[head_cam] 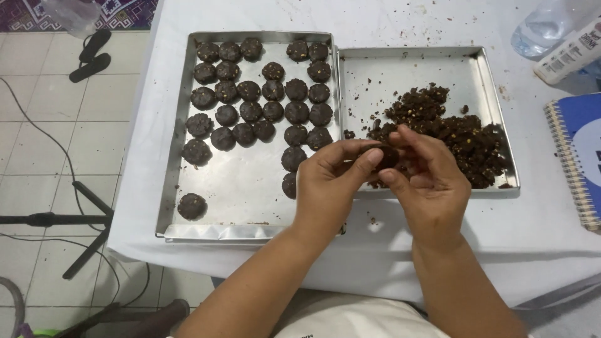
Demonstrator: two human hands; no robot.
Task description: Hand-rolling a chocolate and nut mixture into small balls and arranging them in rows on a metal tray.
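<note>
My left hand (pixel 328 181) and my right hand (pixel 426 175) meet over the seam between two metal trays, fingertips pinching one dark lump of dough (pixel 383 155) between them. The left tray (pixel 172 188) carries several round dark cookies (pixel 250 109) in rows, with one lone cookie (pixel 191 206) near its front left corner. In the right tray (pixel 494 81) lies a loose heap of dark crumbly dough (pixel 457 128) flecked with light bits. Part of that heap and a few cookies are hidden behind my hands.
Both trays rest on a table with a white cloth (pixel 526 231) dusted with crumbs. A clear plastic bottle (pixel 551 28) lies at the back right, a blue spiral notebook (pixel 579 156) at the right edge. On the tiled floor to the left are sandals (pixel 91 56) and a stand's black legs (pixel 75 219).
</note>
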